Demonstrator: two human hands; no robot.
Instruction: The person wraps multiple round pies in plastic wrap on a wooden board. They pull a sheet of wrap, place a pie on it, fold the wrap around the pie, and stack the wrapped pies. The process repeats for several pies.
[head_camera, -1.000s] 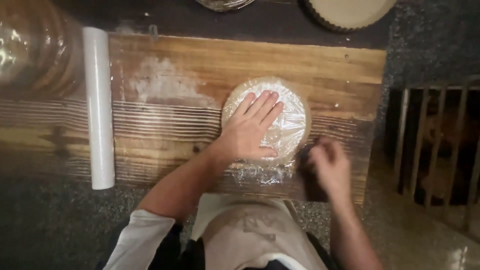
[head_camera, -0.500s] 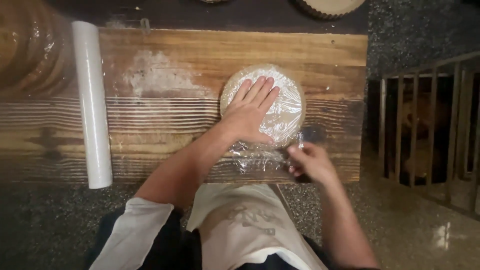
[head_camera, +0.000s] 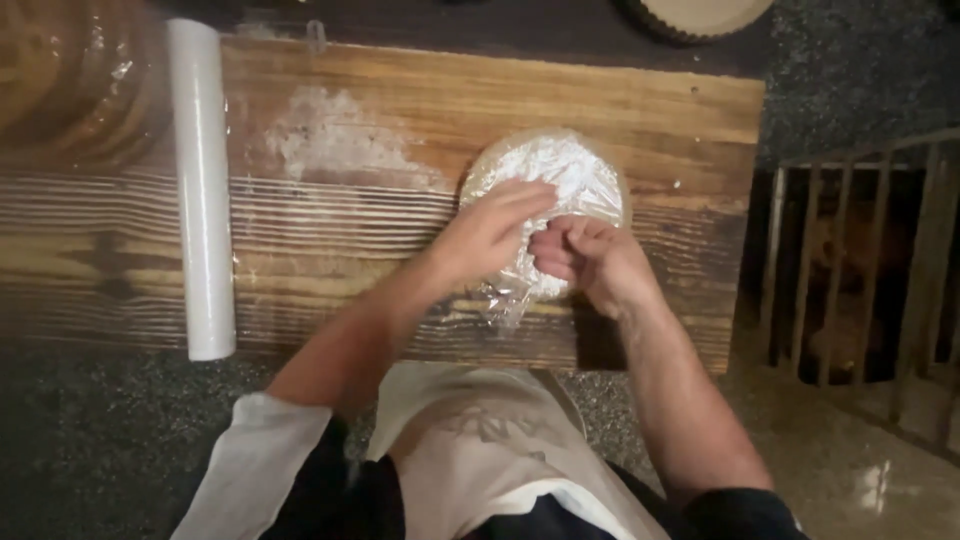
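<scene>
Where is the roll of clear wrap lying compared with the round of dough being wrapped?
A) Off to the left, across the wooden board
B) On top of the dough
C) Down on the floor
A: the roll of clear wrap lies across the wooden board, well left of the dough.

Both hands, left (head_camera: 490, 235) and right (head_camera: 590, 262), sit on the wrapped dough disc (head_camera: 560, 175) at the right half of the board (head_camera: 480, 100), blocking its near side. Film (head_camera: 340, 215) stretches flat from the disc leftward to the roll (head_camera: 203, 190), which lies across the board's left part as a long barrier. A flour patch (head_camera: 330, 145) lies between roll and disc; room above it is open. The far board strip behind the disc is passable. A tart tin (head_camera: 700, 15) stands on the surface beyond the far right corner. A wooden rack (head_camera: 860, 260) closes the right side. A blurred glass object (head_camera: 70, 80) occupies the far left.
</scene>
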